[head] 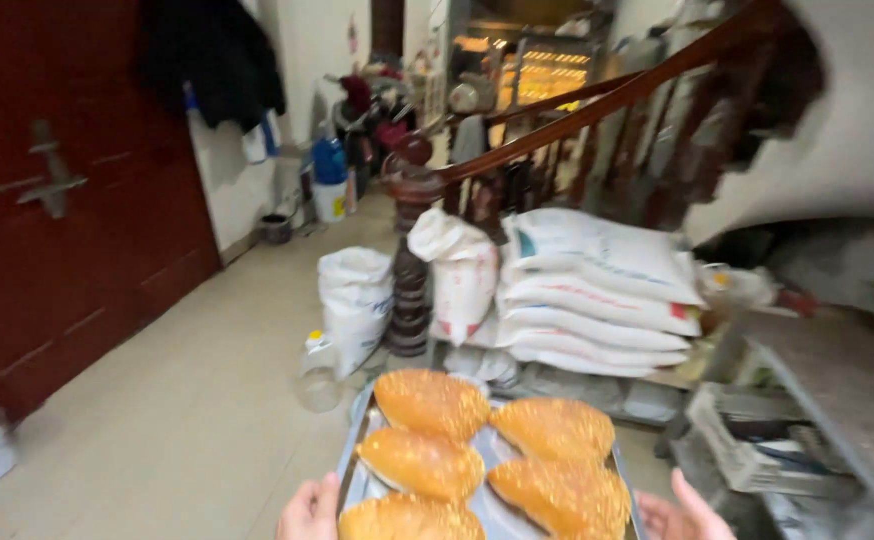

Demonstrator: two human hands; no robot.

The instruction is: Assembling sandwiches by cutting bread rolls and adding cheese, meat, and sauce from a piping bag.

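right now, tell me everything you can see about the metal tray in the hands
The metal tray is a shallow, rectangular sheet of shiny grey metal with a low raised rim. It is held roughly level, its long side pointing away from the person, above the pale floor. The left hand grips its near left edge and the right hand its near right edge. Five golden, seed-sprinkled buns sit on it in two rows, nearly covering it. Its near end is cut off by the frame.

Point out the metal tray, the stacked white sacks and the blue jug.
metal tray (352, 470), head view, bare left rim.
stacked white sacks (597, 300), head view, middle of pile.
blue jug (330, 162), head view, its body.
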